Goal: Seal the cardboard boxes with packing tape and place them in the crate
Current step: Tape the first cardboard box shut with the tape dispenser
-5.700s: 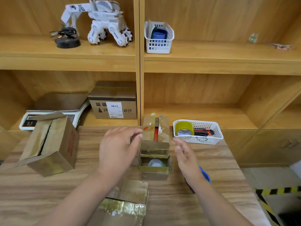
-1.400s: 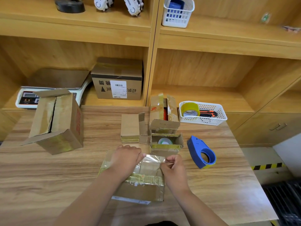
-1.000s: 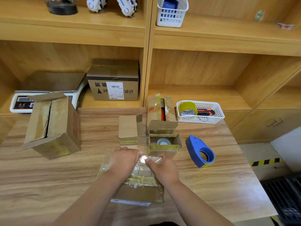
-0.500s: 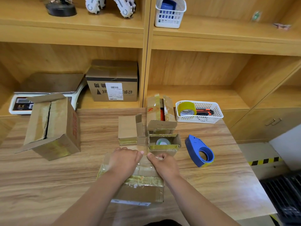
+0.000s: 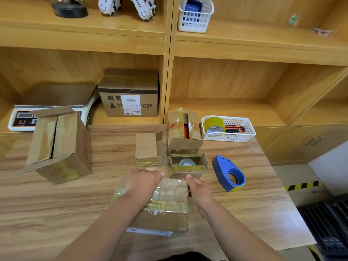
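A closed cardboard box (image 5: 169, 202) with shiny clear tape across its top lies on the wooden table (image 5: 244, 213) right in front of me. My left hand (image 5: 143, 183) rests on the box's top and presses down near its far edge. At the box's right top edge is my right hand (image 5: 197, 191), thumb at the far corner and fingers down the side wall, partly hidden. A blue tape dispenser (image 5: 228, 174) lies to the right, apart from both hands. No crate is in view.
A small open box (image 5: 188, 166) holding a tape roll sits just behind. Two more small boxes (image 5: 146, 149) (image 5: 184, 129) stand further back. A large box (image 5: 58, 146) lies on its side at left. At back right is a white basket (image 5: 228, 129) with tape and a cutter.
Both hands pinched a loose strip of clear tape over the box, then laid it flat. My right hand has since slid from the middle to the box's right edge.
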`<state>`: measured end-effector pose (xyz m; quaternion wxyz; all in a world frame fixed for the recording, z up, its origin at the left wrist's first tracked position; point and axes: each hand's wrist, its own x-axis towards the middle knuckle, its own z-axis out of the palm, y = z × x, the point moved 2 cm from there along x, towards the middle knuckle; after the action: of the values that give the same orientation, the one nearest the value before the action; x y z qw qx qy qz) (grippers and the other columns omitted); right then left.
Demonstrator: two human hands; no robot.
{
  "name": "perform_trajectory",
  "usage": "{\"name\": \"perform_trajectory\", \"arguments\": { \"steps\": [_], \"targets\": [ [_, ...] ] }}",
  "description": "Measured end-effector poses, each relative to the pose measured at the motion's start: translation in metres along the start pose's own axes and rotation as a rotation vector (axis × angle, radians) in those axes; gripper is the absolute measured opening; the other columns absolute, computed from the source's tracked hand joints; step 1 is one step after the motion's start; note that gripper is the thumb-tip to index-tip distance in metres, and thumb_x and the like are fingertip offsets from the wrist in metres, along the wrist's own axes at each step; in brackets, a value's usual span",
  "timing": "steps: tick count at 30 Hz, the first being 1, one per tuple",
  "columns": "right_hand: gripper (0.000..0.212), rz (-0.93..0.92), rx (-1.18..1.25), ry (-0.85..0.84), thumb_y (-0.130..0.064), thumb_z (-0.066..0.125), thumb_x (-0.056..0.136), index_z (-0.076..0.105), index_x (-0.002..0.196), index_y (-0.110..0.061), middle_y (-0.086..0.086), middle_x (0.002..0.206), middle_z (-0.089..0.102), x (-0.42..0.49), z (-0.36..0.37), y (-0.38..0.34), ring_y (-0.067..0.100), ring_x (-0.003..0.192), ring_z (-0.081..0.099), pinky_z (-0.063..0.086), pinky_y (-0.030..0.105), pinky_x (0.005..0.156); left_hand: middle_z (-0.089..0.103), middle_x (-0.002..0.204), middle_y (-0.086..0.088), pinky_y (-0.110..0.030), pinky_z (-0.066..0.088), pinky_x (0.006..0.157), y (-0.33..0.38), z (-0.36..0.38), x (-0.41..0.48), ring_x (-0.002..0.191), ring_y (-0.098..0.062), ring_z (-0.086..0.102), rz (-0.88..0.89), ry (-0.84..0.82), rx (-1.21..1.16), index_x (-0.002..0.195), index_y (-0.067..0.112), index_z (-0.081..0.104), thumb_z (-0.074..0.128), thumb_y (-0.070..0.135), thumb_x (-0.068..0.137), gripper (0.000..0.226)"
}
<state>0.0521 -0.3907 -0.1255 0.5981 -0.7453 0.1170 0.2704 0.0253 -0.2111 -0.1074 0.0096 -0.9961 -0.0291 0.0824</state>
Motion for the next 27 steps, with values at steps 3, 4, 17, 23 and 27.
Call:
{"name": "perform_trajectory", "arguments": {
  "steps": [3, 4, 17, 23, 27],
  "targets": [
    [0.039, 0.003, 0.043, -0.078, -0.037, 0.042, 0.1, 0.074, 0.088, -0.019, -0.001, 0.088, 0.074, -0.004, -0.005, 0.004, 0.013, 0.083, 0.068, 0.051, 0.027, 0.08, 0.068, 0.096, -0.005, -0.028, 0.036, 0.084, 0.0, 0.001, 0.001, 0.093, -0.024, 0.058, 0.009, -0.005, 0.002, 0.104, 0.021, 0.062, 0.016, 0.043, 0.103, 0.051],
    [0.029, -0.014, 0.02, -0.116, -0.035, 0.047, 0.098, 0.073, 0.095, -0.022, -0.003, 0.092, 0.074, -0.004, -0.006, 0.008, 0.012, 0.089, 0.068, 0.052, 0.027, 0.083, 0.068, 0.096, -0.005, -0.028, 0.036, 0.084, 0.0, 0.001, 0.002, 0.093, -0.025, 0.058, 0.015, -0.007, 0.007, 0.103, 0.02, 0.062, 0.016, 0.043, 0.103, 0.051],
    [0.03, -0.005, 0.163, -0.351, -0.016, 0.053, 0.095, 0.062, 0.123, -0.016, 0.004, 0.115, 0.069, -0.007, -0.02, 0.007, 0.016, 0.111, 0.062, 0.048, 0.025, 0.094, 0.064, 0.085, -0.001, -0.03, 0.037, 0.066, -0.01, 0.002, 0.007, 0.083, -0.023, 0.057, 0.129, -0.002, -0.126, 0.091, 0.022, 0.059, 0.019, 0.048, 0.101, 0.049],
    [0.048, -0.069, -0.152, -0.241, -0.037, 0.071, 0.081, 0.054, 0.125, -0.028, -0.008, 0.109, 0.061, -0.015, 0.0, -0.01, 0.001, 0.091, 0.063, 0.047, 0.011, 0.068, 0.052, 0.074, 0.012, -0.025, 0.027, 0.056, -0.025, 0.006, 0.008, 0.075, -0.009, 0.047, 0.295, -0.078, -0.244, 0.093, 0.033, 0.057, 0.028, 0.085, 0.073, 0.062],
    [0.046, -0.098, -0.186, -0.187, -0.02, 0.075, 0.079, 0.055, 0.12, -0.02, -0.003, 0.085, 0.068, -0.011, 0.012, -0.007, 0.002, 0.064, 0.064, 0.05, 0.014, 0.058, 0.053, 0.071, 0.01, -0.02, 0.026, 0.053, -0.025, 0.007, 0.01, 0.073, -0.01, 0.049, 0.271, -0.101, -0.303, 0.093, 0.029, 0.057, 0.028, 0.081, 0.074, 0.062]
  ]
}}
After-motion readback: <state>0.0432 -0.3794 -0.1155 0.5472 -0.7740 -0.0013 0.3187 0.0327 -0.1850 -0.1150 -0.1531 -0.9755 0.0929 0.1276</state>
